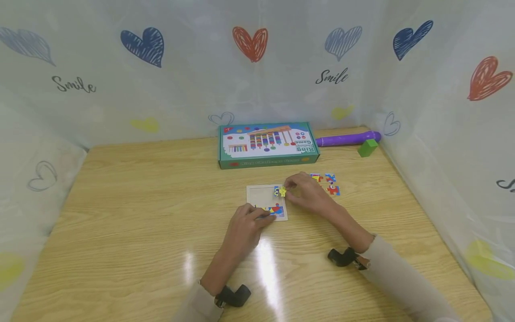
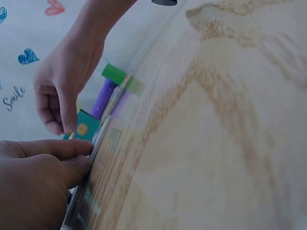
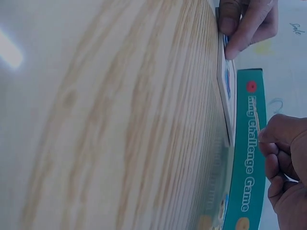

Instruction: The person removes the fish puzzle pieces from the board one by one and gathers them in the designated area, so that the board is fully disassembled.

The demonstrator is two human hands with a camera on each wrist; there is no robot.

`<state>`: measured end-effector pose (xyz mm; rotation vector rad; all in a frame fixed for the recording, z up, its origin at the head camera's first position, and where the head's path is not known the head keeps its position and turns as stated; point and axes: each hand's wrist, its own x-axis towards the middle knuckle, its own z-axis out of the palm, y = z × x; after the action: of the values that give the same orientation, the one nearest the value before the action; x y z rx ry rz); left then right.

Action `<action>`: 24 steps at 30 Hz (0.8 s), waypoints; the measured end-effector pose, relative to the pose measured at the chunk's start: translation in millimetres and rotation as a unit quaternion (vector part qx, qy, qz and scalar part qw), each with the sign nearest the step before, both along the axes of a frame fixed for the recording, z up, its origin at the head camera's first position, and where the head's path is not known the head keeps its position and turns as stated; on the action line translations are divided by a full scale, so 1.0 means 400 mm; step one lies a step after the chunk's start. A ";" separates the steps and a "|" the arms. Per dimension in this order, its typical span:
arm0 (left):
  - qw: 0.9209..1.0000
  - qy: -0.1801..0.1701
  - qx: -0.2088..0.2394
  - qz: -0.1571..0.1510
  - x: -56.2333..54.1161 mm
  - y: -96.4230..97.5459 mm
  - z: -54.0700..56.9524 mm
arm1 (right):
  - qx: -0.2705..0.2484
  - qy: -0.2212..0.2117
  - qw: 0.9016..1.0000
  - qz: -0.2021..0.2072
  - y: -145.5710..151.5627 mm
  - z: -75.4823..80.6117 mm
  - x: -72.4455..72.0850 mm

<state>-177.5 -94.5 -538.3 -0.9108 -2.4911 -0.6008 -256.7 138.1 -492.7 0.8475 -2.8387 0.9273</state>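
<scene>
A wooden puzzle tray (image 1: 265, 188) lies on the table, with colourful puzzle pieces (image 1: 276, 209) fitted along its near side. My left hand (image 1: 246, 226) rests on the tray's near left part, its fingers and thumb touching the pieces and frame. In the left wrist view, the left hand's index finger (image 2: 57, 148) lies straight along the tray. Just above the tray's far right corner, my right hand (image 1: 307, 193) pinches a yellow and blue puzzle piece (image 1: 280, 191) between thumb and fingers. That piece appears edge-on in the right wrist view.
Several loose puzzle pieces (image 1: 332, 189) lie right of the tray, partly behind the right hand. Behind stand a green Ring Challenge Game box (image 1: 268, 145), a purple stick (image 1: 342, 139) and a green block (image 1: 368, 148). A printed curtain (image 1: 193, 80) borders the table.
</scene>
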 end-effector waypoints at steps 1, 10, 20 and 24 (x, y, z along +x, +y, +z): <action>1.000 0.003 0.002 -0.001 -0.001 0.000 -0.001 | 0.001 -0.002 1.000 -0.002 0.004 0.000 0.000; 1.000 0.026 0.002 -0.003 -0.005 -0.002 -0.005 | -0.010 0.010 1.000 -0.005 0.035 -0.001 -0.004; 1.000 0.012 -0.002 -0.001 -0.003 -0.002 0.001 | 0.012 0.020 0.999 -0.023 0.061 -0.003 -0.007; 1.000 0.015 0.005 -0.001 -0.003 -0.001 -0.001 | 0.011 0.007 0.999 -0.034 0.071 0.000 -0.005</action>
<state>-178.7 -95.1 -538.7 -0.9130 -2.4589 -0.5947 -258.7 166.6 -492.6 0.7528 -2.8513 0.8791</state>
